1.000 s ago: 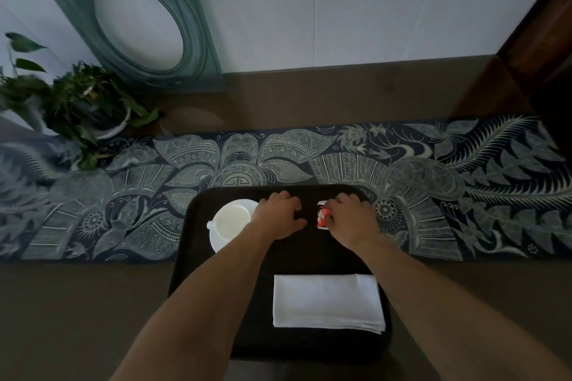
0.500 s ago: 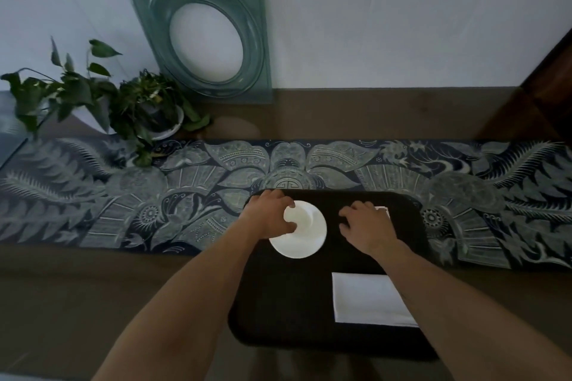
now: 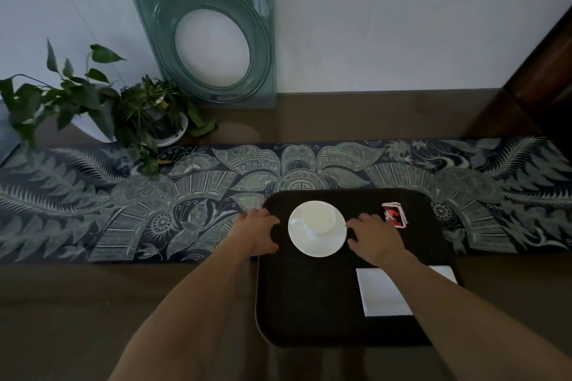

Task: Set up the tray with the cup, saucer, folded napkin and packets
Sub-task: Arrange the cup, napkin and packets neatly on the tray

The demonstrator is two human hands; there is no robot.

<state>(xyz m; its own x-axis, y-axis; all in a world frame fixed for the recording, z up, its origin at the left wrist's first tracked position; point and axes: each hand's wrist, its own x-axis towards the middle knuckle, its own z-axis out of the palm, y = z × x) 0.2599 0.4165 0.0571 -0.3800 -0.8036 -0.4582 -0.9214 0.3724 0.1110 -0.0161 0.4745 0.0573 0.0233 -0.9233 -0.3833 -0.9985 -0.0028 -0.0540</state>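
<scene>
One cup [image 3: 318, 216], one saucer [image 3: 317, 243], perhaps three packets [image 3: 394, 215]

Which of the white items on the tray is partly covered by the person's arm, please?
The folded napkin at the tray's near right corner; the right forearm crosses over it. The saucer and the cup on it lie fully in view between the hands.

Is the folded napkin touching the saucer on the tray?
Apart. In the head view, bare dark tray shows between the saucer and the folded napkin near the front right corner.
</scene>
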